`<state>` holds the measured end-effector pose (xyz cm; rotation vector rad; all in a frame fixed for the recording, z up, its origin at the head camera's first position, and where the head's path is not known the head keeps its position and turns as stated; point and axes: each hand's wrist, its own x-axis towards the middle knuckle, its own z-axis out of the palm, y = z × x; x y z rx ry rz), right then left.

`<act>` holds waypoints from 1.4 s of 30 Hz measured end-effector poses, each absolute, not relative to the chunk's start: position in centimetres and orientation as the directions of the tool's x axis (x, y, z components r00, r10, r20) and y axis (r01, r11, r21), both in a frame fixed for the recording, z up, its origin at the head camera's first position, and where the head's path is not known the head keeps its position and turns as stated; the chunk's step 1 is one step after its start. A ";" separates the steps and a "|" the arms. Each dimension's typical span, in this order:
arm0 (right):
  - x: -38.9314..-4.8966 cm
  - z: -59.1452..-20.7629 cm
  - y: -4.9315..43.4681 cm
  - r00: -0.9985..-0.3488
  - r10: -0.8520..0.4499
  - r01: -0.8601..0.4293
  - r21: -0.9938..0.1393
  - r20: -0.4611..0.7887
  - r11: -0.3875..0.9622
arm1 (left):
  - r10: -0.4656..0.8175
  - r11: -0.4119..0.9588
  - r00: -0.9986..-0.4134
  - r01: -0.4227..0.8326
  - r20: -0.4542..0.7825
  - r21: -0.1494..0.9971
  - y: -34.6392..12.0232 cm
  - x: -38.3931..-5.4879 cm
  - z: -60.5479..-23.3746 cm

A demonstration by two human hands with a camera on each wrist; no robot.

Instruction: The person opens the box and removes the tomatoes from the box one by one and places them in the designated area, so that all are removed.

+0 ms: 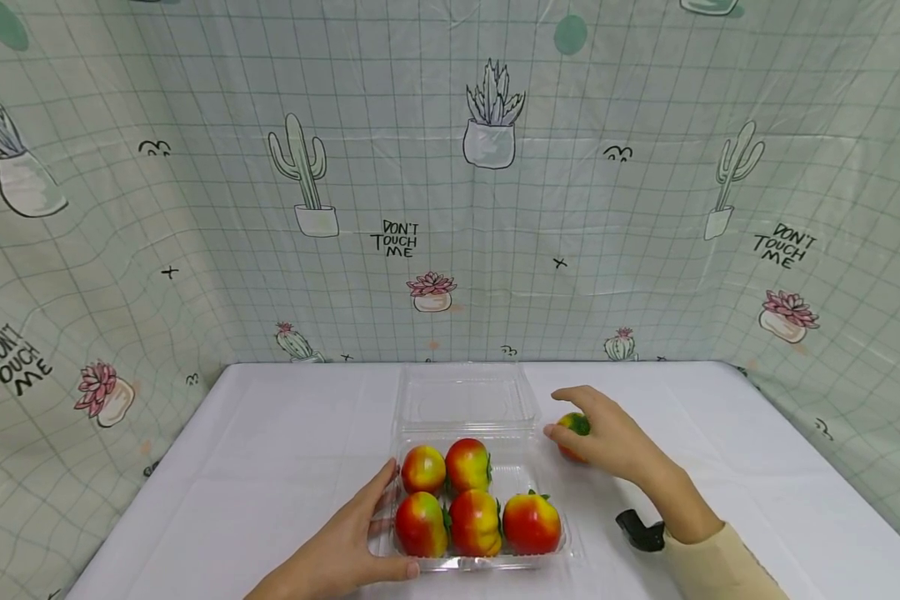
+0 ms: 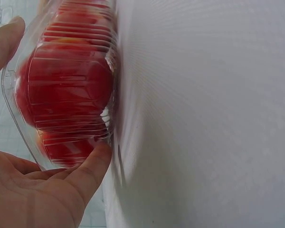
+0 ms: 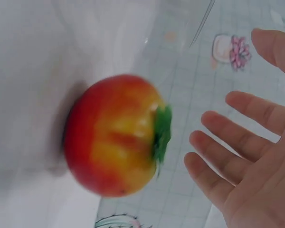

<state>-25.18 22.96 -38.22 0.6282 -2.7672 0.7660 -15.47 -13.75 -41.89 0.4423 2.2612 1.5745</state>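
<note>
Red-and-yellow tomatoes [image 1: 475,522], several of them, sit in a clear plastic clamshell container [image 1: 516,478]; the back right spot holds none. My left hand [image 1: 345,540] grips the container's left side, with the thumb near the front edge and fingers along the side. In the left wrist view, fingertips touch the ribbed end wall. One loose tomato [image 1: 574,422] with a green calyx lies on the table right of the container. Over it is my right hand [image 1: 617,437], thumb and fingers spread. The right wrist view shows a gap between these fingers and the tomato [image 3: 115,137].
The container's transparent lid [image 1: 465,398] lies folded back behind it. A white cloth covers the table [image 1: 292,433]. Patterned curtain [image 1: 465,208] closes off the back and both sides. A black curved piece [image 1: 640,531] is at the right wrist.
</note>
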 end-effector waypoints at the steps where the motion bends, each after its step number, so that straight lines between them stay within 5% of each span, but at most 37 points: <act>1: -25.1 -38.1 22.8 -0.885 -0.355 -0.459 -0.442 0.301 0.771 | 0.443 0.335 -0.890 0.056 -0.104 0.941 -13.8 -15.5 -41.9; 42: -20.6 -39.1 19.7 -0.744 -0.651 -0.643 -0.421 0.148 0.639 | 0.425 0.375 -0.896 0.048 -0.126 0.926 -13.5 -15.4 -41.6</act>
